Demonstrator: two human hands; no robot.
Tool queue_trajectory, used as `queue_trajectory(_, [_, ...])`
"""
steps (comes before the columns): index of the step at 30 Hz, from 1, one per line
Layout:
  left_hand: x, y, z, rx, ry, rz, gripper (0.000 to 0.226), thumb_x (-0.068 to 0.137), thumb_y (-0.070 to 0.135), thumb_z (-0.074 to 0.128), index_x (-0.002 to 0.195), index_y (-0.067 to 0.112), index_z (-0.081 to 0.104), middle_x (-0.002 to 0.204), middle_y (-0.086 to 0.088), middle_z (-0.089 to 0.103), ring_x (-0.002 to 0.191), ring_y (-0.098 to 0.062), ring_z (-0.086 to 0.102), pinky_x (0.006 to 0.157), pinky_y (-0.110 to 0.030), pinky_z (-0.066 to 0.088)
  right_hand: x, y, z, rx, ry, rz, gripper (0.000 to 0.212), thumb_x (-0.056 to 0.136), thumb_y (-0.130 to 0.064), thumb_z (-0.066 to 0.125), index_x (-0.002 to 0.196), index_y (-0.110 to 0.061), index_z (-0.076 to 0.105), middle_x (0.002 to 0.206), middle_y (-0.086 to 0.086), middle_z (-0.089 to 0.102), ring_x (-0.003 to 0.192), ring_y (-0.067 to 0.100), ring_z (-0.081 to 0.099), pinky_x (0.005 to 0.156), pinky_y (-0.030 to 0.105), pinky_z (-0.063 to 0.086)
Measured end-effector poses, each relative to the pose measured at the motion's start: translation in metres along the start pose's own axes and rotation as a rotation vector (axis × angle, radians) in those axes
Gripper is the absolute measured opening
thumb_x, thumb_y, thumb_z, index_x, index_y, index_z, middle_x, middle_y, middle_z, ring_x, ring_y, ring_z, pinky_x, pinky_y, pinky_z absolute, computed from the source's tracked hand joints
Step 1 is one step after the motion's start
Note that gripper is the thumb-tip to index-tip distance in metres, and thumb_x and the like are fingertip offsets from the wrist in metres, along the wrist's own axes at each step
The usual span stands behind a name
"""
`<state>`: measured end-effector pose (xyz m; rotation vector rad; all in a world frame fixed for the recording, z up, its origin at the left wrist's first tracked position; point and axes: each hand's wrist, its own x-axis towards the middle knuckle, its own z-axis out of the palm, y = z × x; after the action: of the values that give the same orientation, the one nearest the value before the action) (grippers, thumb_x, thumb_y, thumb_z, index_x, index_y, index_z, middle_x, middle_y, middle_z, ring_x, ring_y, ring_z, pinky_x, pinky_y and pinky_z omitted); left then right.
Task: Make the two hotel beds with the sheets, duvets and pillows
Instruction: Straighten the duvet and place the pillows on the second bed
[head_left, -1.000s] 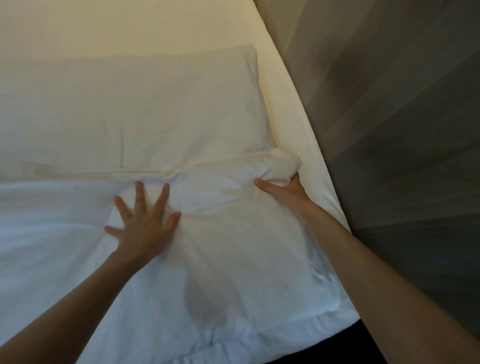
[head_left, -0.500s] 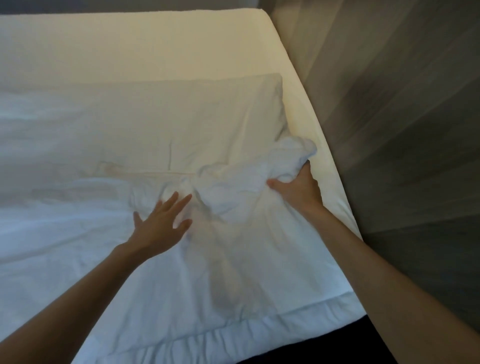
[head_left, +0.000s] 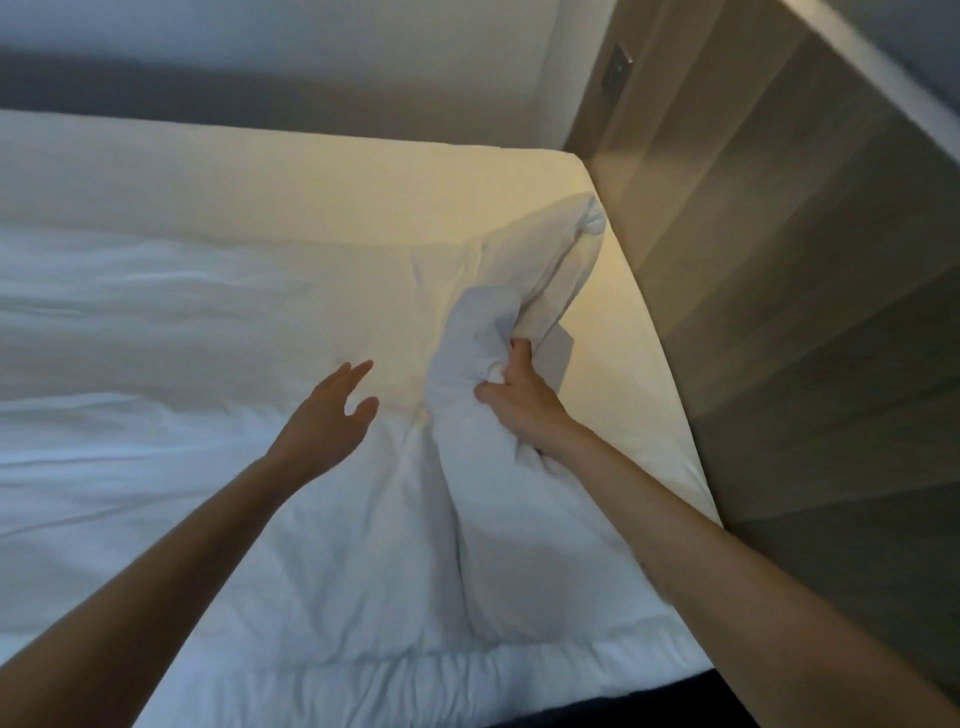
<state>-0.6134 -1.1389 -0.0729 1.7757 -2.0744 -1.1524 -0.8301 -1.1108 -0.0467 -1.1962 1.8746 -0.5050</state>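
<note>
As the step stood: spreading soft white fabric duvet (head_left: 260, 493), left of brown wooden wall panel (head_left: 805, 312).
Right hand (head_left: 519, 400): clenched on its raised, bunched corner.
Left hand (head_left: 327, 421): fingers loose, holding nothing.
Next: corner probably needed pulling flat.

Sheet (head_left: 322, 176): cream, smooth, bare along the far and right edges.
Duvet (head_left: 322, 545): white, rumpled, spread over it; one corner bunched, lifted in my right hand (head_left: 519, 402).
</note>
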Motion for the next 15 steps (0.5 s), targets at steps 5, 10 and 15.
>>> queue_trajectory(5, [-0.023, -0.055, -0.071, -0.032, 0.04, -0.031, 0.052, 0.102, 0.03, 0.041, 0.152, 0.029, 0.026, 0.16, 0.001, 0.02, 0.146, -0.018, 0.02, 0.115, -0.033, 0.018, -0.019, -0.074, 0.049, -0.003, 0.025, -0.039, 0.044, 0.092, -0.015, 0.055, 0.123, -0.02, 0.024, 0.098, 0.008, 0.048, 0.082, 0.029, 0.056, 0.064, 0.033, 0.035])
queue_trajectory(10, [-0.051, -0.131, -0.158, -0.062, 0.061, -0.024, 0.051, 0.102, 0.028, 0.042, 0.151, 0.026, 0.027, 0.159, 0.0, 0.021, 0.146, -0.016, 0.02, 0.114, -0.029, 0.017, -0.037, -0.169, 0.135, -0.063, 0.136, -0.132, 0.038, 0.094, -0.009, 0.047, 0.127, -0.011, 0.028, 0.089, 0.012, 0.046, 0.067, 0.03, 0.049, 0.049, 0.031, 0.026])
queue_trajectory(15, [-0.082, -0.214, -0.242, -0.135, 0.09, -0.052, 0.05, 0.102, 0.028, 0.043, 0.15, 0.027, 0.03, 0.158, 0.0, 0.025, 0.144, -0.018, 0.025, 0.114, -0.031, 0.02, -0.036, -0.263, 0.246, -0.054, 0.131, -0.197, 0.039, 0.094, -0.008, 0.046, 0.129, -0.012, 0.031, 0.094, 0.003, 0.048, 0.076, 0.026, 0.052, 0.053, 0.029, 0.03])
